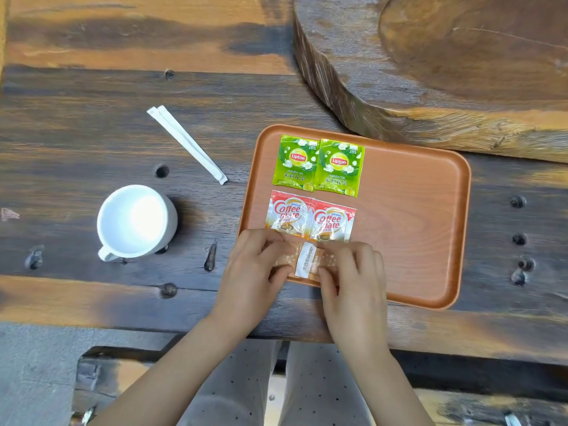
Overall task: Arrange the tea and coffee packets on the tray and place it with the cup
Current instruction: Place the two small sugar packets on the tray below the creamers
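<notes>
An orange tray (415, 210) lies on the wooden table. Two green Lipton tea packets (318, 164) sit side by side at its far left. Below them lie two red Coffee-mate packets (310, 219). At the tray's near left corner, my left hand (255, 272) and my right hand (353, 275) both pinch pale orange sugar packets (307, 261) with a white band, pressing them flat on the tray. A white cup (135, 221) stands left of the tray, handle toward me.
Two white wrapped stirrer sticks (187, 142) lie diagonally on the table beyond the cup. A thick round wooden slab (430, 72) rises behind the tray at the far right. The table's near edge runs just under my wrists.
</notes>
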Tool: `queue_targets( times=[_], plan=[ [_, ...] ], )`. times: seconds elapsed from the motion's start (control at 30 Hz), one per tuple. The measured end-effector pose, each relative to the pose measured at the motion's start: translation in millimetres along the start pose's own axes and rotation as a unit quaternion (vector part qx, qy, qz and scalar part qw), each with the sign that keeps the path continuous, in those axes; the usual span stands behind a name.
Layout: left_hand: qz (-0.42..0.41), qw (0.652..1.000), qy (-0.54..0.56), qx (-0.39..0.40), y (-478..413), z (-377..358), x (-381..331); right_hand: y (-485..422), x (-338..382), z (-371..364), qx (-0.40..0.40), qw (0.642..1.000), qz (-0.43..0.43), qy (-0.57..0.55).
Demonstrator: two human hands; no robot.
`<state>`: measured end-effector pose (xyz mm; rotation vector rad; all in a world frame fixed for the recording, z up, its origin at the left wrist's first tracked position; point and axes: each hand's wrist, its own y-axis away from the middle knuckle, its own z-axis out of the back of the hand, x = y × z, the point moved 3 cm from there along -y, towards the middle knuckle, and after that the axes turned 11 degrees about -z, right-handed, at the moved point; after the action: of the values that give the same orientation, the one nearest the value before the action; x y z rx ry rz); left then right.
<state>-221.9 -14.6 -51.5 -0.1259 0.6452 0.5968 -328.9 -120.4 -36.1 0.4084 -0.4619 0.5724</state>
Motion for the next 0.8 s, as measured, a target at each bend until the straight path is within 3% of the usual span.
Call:
queue_targets(
  times=[0.1, 0.6, 0.8],
  plan=[
    [0.0, 1.0, -0.003, 0.002, 0, 0, 0, 1, -2, -11, 0.012, 0.998, 0.059, 0.006],
    [-0.007, 1.0, 0.019, 0.022, -6, 10, 3, -1, -4, -10, 0.049, 0.995, 0.085, -0.016],
    [0.053, 0.994, -0.004, -0.096, -23, 91, 28, -33, 53, -3, 0.055, 0.99, 0.105, -0.071]
  ],
)
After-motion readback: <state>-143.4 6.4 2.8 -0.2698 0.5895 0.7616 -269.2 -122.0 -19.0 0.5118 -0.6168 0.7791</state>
